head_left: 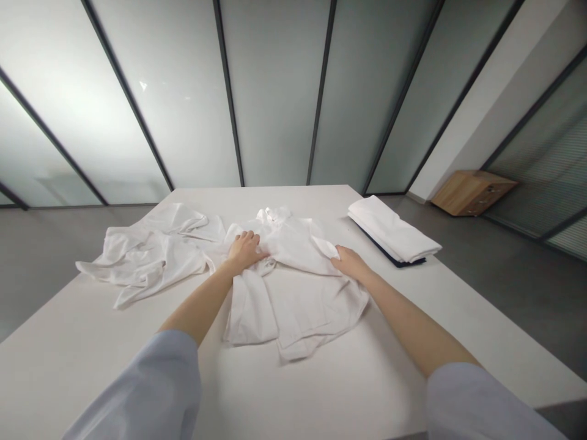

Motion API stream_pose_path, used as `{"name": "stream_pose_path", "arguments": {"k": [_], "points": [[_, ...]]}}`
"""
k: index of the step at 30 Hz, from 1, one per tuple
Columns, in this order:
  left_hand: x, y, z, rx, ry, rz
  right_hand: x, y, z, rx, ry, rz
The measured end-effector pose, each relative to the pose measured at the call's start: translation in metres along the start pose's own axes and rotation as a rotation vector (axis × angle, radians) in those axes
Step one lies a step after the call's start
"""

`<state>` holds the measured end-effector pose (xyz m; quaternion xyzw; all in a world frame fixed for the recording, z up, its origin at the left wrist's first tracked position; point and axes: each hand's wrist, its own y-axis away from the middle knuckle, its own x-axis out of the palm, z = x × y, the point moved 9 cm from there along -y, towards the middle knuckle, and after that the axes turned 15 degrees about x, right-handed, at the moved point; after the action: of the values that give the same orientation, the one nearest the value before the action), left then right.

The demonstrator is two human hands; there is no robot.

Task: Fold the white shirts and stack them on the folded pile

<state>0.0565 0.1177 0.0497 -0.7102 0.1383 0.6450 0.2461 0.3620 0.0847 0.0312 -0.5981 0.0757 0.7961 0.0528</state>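
Observation:
A crumpled white shirt lies in the middle of the table, its lower edge spread towards me and what looks like its collar at the far end. My left hand is closed over the left side of the cloth, fingers bent down into it and thumb pointing right. On the opposite side, my right hand pinches the shirt's edge between thumb and fingers, with a small flap of fabric standing up beside it. The fingertips of both hands are partly hidden by cloth.
Another loose heap of white cloth lies at the left, reaching the middle shirt. At the right edge sits a folded white stack over a dark folded piece. All rest on a white table. A wooden cabinet stands beyond.

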Motion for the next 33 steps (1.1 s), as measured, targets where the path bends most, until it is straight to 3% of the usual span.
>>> {"name": "stream_pose_path", "arguments": {"k": [3, 6, 8, 10, 12, 14, 15, 17, 20, 22, 24, 27, 30, 33], "points": [[-0.005, 0.004, -0.006, -0.012, 0.108, 0.179, -0.013, -0.015, 0.0, 0.05, -0.232, 0.049], [0.003, 0.022, -0.028, 0.083, 0.3, 0.458, -0.027, -0.038, -0.004, 0.121, -0.589, 0.176], [0.004, 0.034, -0.038, 0.144, 0.311, 0.563, -0.041, -0.058, -0.016, 0.213, -0.76, 0.161], [0.004, 0.042, -0.039, 0.182, 0.241, 0.603, -0.068, -0.075, -0.037, 0.313, -0.826, -0.044], [0.004, 0.045, -0.031, 0.173, 0.121, 0.588, -0.099, -0.08, -0.06, 0.409, -0.817, -0.35], [0.001, 0.045, -0.019, 0.112, -0.022, 0.495, -0.119, -0.073, -0.063, 0.38, -0.788, -0.556], [-0.002, 0.044, -0.015, 0.072, -0.079, 0.428, -0.121, -0.067, -0.054, 0.296, -0.768, -0.578], [-0.002, 0.044, -0.016, 0.018, -0.106, 0.321, -0.107, -0.047, -0.015, 0.028, -0.683, -0.468], [0.012, 0.047, -0.033, -0.031, 0.002, 0.268, -0.042, 0.012, 0.061, -0.384, -0.412, -0.111], [0.018, 0.048, -0.041, -0.075, 0.048, 0.212, 0.0, 0.051, 0.089, -0.5, -0.178, -0.06], [0.021, 0.048, -0.042, -0.108, 0.058, 0.161, 0.03, 0.068, 0.095, -0.495, 0.012, -0.065], [0.026, 0.043, -0.033, -0.087, 0.073, 0.134, 0.05, 0.056, 0.082, -0.471, 0.156, -0.05], [0.027, 0.034, -0.016, -0.073, 0.088, 0.07, 0.039, 0.018, 0.054, -0.432, 0.186, -0.102], [0.027, 0.029, -0.003, -0.122, 0.099, -0.028, 0.01, -0.023, 0.016, -0.177, 0.205, -0.235]]}}
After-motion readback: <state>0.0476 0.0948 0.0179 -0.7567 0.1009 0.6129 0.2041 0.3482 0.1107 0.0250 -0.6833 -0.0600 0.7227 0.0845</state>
